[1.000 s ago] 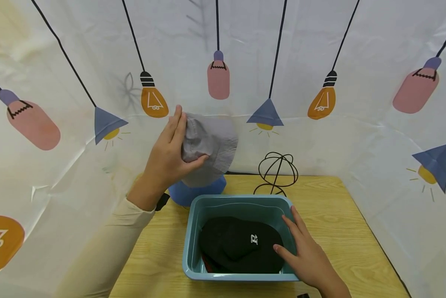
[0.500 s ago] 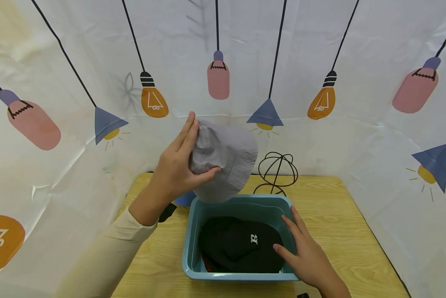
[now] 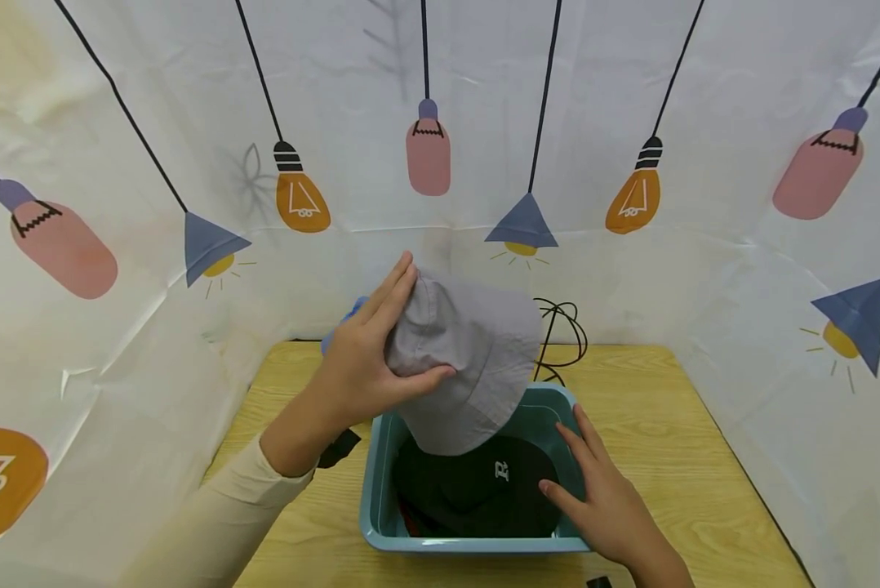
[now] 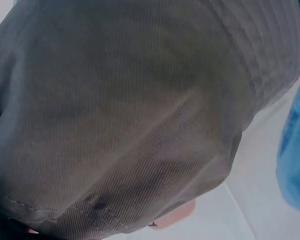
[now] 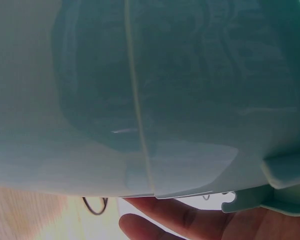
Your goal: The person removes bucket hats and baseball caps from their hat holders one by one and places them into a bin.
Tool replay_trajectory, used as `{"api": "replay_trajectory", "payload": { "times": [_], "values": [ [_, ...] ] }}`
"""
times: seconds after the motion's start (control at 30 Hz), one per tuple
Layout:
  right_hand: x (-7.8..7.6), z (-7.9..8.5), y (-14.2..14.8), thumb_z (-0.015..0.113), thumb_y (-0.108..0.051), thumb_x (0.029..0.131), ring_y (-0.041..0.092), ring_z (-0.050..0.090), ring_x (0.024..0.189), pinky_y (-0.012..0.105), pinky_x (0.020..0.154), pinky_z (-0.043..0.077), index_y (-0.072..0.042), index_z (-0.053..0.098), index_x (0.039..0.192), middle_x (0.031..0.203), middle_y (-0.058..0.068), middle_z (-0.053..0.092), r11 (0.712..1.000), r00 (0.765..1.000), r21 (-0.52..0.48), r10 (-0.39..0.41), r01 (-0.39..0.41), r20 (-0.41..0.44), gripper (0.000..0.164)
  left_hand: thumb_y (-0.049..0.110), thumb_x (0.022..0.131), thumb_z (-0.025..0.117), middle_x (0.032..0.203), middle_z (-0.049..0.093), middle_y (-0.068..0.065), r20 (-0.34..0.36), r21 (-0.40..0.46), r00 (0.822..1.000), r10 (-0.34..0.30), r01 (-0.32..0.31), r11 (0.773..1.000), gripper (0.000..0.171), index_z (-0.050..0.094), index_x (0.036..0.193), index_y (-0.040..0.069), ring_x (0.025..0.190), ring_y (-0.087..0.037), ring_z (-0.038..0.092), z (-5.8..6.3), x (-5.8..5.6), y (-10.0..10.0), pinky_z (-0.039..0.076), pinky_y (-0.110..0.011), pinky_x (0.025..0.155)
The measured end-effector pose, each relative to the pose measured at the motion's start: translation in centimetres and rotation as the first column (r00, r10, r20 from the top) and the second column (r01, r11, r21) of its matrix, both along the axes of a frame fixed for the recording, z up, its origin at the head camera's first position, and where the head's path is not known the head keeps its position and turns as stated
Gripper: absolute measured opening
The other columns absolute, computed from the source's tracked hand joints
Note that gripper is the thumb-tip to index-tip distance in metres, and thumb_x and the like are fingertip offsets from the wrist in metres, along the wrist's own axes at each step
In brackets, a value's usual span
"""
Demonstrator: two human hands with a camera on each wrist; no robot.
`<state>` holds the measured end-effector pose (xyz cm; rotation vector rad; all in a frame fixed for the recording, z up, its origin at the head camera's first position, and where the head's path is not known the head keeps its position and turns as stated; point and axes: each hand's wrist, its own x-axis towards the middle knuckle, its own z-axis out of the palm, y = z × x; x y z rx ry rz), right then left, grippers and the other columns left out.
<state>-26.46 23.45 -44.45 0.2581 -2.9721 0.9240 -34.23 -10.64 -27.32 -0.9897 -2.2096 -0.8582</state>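
Note:
My left hand (image 3: 370, 347) grips a grey bucket hat (image 3: 477, 351) by its crown, thumb on the near side and fingers along the far side. The hat is tilted over the back of a teal plastic bin (image 3: 477, 545), its brim hanging lowest. In the left wrist view, the ribbed cloth of the hat (image 4: 125, 110) fills most of the frame. Inside the bin lies a black cap (image 3: 528, 490) with a white letter R, partly covered by the hat. My right hand (image 3: 602, 502) rests on the bin's right rim, fingers spread, thumb over the cap.
Behind the left hand shows a blue cloth item (image 3: 340, 325), mostly hidden. A black wire stand (image 3: 568, 339) is at the back of the wooden table (image 3: 668, 441), partly behind the hat. A white sheet (image 3: 675, 286) printed with lamps encloses the table's back and sides.
My left hand has brought the grey bucket hat right and down, from in front of the blue item to over the bin. The right hand has stayed on the rim.

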Motion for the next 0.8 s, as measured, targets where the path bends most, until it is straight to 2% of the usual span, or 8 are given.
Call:
{"api": "replay_trajectory", "payload": {
  "times": [0.17,0.3,0.53,0.8],
  "values": [
    [0.0,-0.1,0.0,0.061,-0.066,0.096,0.047,0.039,0.148,0.070,0.093,0.050,-0.022,0.032,0.163,0.176,-0.001,-0.002,1.000,1.000,0.001,-0.005,0.005,-0.009,0.085,0.038,0.072,0.095,0.173,0.022,0.001,0.051,0.004,0.997,-0.065,0.064,0.998,0.120,0.024,0.166,0.014,0.153,-0.021,0.037,-0.7,1.0,0.7,0.044,-0.041,0.116],
    [0.0,-0.1,0.0,0.061,-0.065,0.097,0.048,0.038,0.148,0.070,0.093,0.050,-0.023,0.030,0.164,0.176,-0.001,-0.001,1.000,1.000,0.000,-0.007,0.007,-0.010,0.085,0.042,0.075,0.093,0.173,0.021,0.000,0.091,-0.007,0.991,-0.102,0.103,0.995,0.118,0.023,0.166,0.016,0.155,-0.020,0.034,-1.7,1.9,1.2,0.042,-0.040,0.117],
    [0.0,-0.1,0.1,0.062,-0.061,0.097,0.047,0.038,0.148,0.069,0.094,0.050,-0.031,0.028,0.164,0.176,-0.003,-0.001,1.000,1.000,-0.015,-0.005,0.005,-0.028,0.081,0.050,0.078,0.089,0.173,0.020,0.004,0.165,-0.062,0.982,-0.095,0.106,0.992,0.116,0.021,0.167,0.021,0.154,-0.018,0.035,-4.0,2.8,1.8,0.046,-0.042,0.114],
    [0.1,-0.1,0.1,0.061,-0.063,0.098,0.048,0.040,0.147,0.069,0.092,0.050,-0.031,0.031,0.163,0.176,-0.002,0.000,1.000,1.000,-0.023,-0.004,0.004,-0.025,0.079,0.051,0.080,0.087,0.173,0.020,0.001,0.159,-0.123,0.983,-0.095,0.115,0.986,0.113,0.023,0.166,0.015,0.151,-0.021,0.040,-5.7,2.6,2.1,0.049,-0.041,0.111]
  ]
}}
